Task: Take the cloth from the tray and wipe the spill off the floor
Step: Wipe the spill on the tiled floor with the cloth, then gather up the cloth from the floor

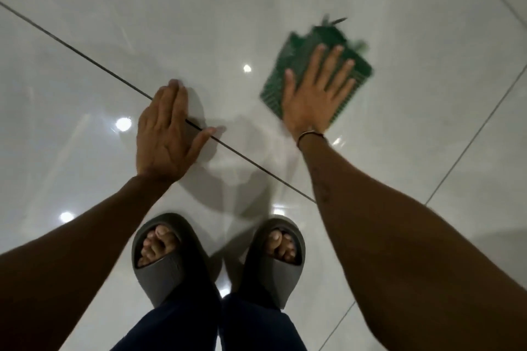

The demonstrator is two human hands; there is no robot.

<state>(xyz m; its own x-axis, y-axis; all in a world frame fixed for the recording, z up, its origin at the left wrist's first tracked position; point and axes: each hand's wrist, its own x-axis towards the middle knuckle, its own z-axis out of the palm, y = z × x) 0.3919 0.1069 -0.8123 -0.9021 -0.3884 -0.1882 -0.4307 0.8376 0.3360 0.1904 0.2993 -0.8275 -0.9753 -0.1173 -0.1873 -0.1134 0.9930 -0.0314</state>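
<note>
A green patterned cloth (296,45) lies flat on the glossy white tiled floor (199,23), blurred at its far edge. My right hand (316,91) presses down on it with fingers spread, palm flat. My left hand (162,134) rests flat on the bare floor to the left, over a dark grout line, fingers together and thumb out, holding nothing. No spill is distinguishable on the shiny tiles. The tray is out of view.
My two feet in grey slides (168,253) (276,253) stand on the floor at the bottom centre, close behind both hands. Dark grout lines (85,57) cross the tiles diagonally. Ceiling lights reflect as bright spots.
</note>
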